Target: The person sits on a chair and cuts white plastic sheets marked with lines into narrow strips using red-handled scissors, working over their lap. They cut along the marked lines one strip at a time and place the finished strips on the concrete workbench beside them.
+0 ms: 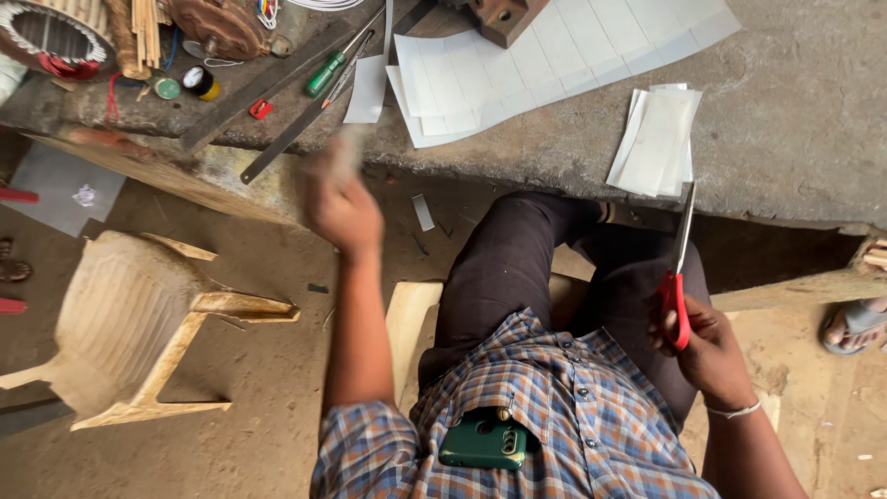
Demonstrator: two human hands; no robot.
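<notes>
Head view: a seated person at a rough concrete worktop (785,111), looking down on own lap.
Right hand (707,346): fingers clenched through the red handles of the scissors (679,268), blades closed and pointing up toward the worktop edge.
Left hand (344,208): raised and blurred; it seems to pinch a small pale piece, but I cannot tell surely.
Cut pieces (658,140): a small pile of pale rectangles lies on the worktop, just above the scissors.
Marked sheet (554,55): large white sheet with ruled rectangles, mostly uncut, so much cutting seems left.
Near: green screwdriver (325,74), wooden chair (129,323).
</notes>
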